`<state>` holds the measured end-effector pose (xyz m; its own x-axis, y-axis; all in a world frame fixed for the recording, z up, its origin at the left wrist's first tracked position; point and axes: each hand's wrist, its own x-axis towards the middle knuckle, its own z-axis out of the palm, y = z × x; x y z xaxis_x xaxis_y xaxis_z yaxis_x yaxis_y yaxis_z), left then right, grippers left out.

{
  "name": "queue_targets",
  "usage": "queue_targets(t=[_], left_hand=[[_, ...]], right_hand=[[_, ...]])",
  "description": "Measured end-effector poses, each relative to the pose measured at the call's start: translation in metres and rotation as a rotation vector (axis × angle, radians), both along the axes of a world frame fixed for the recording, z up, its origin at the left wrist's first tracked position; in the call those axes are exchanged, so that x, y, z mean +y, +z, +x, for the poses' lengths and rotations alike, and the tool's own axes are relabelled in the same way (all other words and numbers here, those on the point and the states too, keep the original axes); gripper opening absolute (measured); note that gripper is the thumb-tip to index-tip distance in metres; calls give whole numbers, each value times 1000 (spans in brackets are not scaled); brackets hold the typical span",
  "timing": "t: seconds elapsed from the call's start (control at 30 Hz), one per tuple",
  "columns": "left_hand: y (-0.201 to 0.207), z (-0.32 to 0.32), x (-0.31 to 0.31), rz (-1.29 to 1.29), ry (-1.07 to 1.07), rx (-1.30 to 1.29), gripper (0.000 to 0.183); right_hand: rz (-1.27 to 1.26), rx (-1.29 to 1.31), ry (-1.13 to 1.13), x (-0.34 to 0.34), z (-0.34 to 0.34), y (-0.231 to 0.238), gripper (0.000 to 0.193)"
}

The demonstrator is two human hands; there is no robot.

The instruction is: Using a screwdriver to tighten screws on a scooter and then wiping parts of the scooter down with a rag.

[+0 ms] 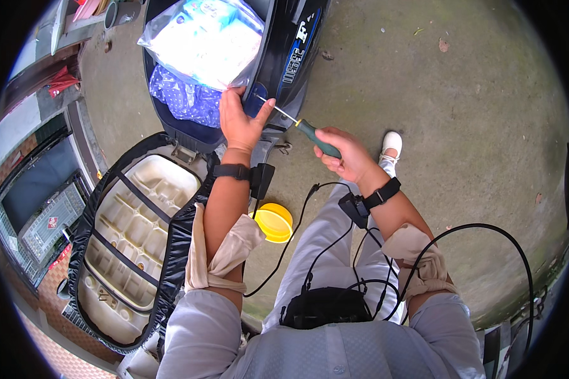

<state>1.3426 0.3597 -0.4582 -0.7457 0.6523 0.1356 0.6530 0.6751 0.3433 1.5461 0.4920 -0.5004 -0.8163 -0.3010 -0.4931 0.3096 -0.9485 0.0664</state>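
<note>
My right hand (346,155) is closed around the dark green handle of a screwdriver (311,132). Its thin metal shaft points up and left, and the tip meets the rim area of a black scooter's open under-seat compartment (257,100). Beside the tip is my left hand (241,123), thumb stretched out near the shaft and fingers apart at the compartment's edge. Those fingers lie against the lower edge of a clear plastic bag (208,47) with white and blue contents; their tips are partly hidden. A purple-blue patterned cloth (183,98) lies below the bag.
The scooter's seat (139,234) is flipped open at left, its pale underside facing up. A yellow bowl (274,222) sits on the concrete floor (449,126) between my arms. Black cables (487,226) loop from my wrist straps and a waist pouch (325,308).
</note>
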Motion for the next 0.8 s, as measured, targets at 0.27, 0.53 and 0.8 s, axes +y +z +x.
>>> queue_targets(t=[0.27, 0.53, 0.8], left_hand=[[-1, 2, 1, -8, 12, 21, 52], [-6, -2, -3, 3, 11, 33, 34], [-4, -1, -5, 15, -21, -27, 30]], right_hand=[[1516, 68, -151, -9, 6, -6, 25], [-12, 59, 98, 6, 4, -10, 18], [2027, 93, -324, -12, -6, 4, 23]])
